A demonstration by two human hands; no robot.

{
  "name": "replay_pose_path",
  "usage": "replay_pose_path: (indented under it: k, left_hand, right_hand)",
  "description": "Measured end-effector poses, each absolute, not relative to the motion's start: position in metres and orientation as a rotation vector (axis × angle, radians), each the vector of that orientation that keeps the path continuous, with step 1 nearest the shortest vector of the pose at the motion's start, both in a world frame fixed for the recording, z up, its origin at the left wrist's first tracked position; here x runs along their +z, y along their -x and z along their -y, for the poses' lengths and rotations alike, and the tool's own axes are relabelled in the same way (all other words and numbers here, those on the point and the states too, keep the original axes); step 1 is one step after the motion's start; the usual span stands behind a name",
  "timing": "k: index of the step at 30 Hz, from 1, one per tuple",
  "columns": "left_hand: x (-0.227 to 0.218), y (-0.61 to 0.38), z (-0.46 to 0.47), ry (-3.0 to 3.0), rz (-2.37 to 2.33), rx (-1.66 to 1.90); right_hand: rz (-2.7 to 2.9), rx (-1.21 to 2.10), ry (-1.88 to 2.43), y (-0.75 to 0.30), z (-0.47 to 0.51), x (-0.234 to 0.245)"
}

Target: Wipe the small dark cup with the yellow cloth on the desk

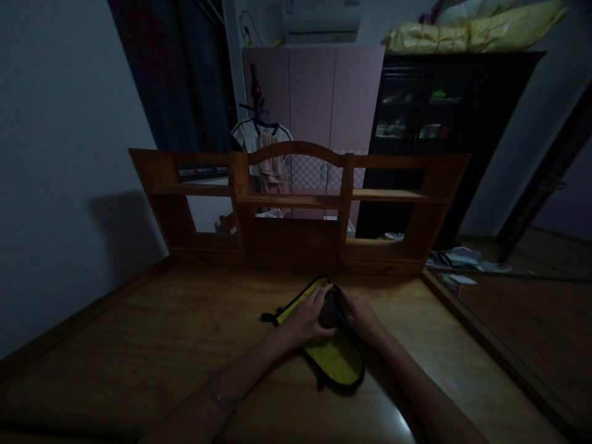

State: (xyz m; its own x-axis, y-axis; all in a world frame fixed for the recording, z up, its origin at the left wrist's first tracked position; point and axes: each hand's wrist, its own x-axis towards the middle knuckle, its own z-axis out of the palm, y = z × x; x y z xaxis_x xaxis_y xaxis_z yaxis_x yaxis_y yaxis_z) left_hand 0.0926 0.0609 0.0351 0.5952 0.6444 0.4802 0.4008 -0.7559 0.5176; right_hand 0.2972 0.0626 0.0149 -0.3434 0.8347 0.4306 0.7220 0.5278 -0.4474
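A flat, long yellow fabric piece with black edging [340, 361], like an opened case, lies slantwise on the wooden tabletop. Over its middle, my left hand [305, 314] curls its thumb and fingers around a small dark object [328, 312]. The dim light hides what kind of object it is. My right hand [363, 317] is closed against the same object's far right side, its fingertips close to those of my left. Its fingers are partly hidden. A black strap or tab [268, 317] sticks out at the yellow piece's left end.
A wooden shelf unit [296, 200] with cubbies spans the back of the tabletop [176, 333]. A raised wooden rim [485, 345] runs along the right side, and a white wall [69, 185] stands at the left. Beyond are pink wardrobe doors [312, 98] and a dark cabinet [444, 105].
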Motion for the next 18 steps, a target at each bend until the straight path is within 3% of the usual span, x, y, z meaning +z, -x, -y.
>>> replay_pose_path:
  k: [18]
  left_hand:
    - [0.023,-0.091,-0.07,-2.527,-0.96,0.906]
  right_hand:
    - [2.133,0.256,1.343,-0.297,-0.065,0.016]
